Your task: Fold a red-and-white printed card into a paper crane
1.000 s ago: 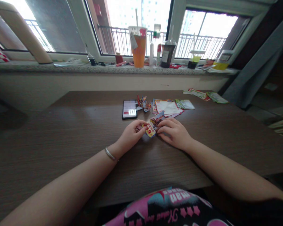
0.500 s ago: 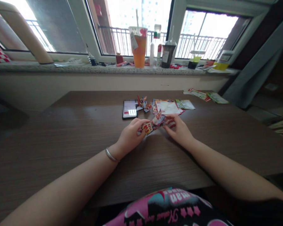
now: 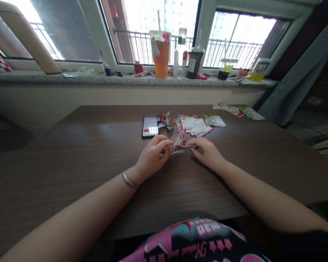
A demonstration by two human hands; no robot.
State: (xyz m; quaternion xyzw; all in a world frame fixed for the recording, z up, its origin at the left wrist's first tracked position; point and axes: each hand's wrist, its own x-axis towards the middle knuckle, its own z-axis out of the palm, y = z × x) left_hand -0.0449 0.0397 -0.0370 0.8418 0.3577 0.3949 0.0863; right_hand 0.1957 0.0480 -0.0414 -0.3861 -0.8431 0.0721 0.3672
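Observation:
Between my two hands is a folded piece of printed paper (image 3: pixel 178 142), red, white and yellow, with one pointed flap standing up. My left hand (image 3: pixel 153 153) pinches its left end, thumb in front and fingers behind. At the other end, my right hand (image 3: pixel 206 150) grips a thin tip of the paper between thumb and fingers. Just beyond the hands lie a phone (image 3: pixel 150 127) with a lit screen and some folded printed paper pieces (image 3: pixel 166 120). A stack of flat printed sheets (image 3: pixel 194 124) is behind the right hand.
Green-and-white leaflets (image 3: pixel 215 121) lie right of the stack, with more leaflets (image 3: pixel 251 113) at the table's back right corner. On the granite windowsill (image 3: pixel 120 80) stand an orange drink cup (image 3: pixel 161 58), a dark drink cup (image 3: pixel 194 63), a bottle (image 3: pixel 177 58) and small items.
The held paper has turned so its yellow-numbered face no longer shows. My right fingers have closed on its right tip. The things on the table have stayed put.

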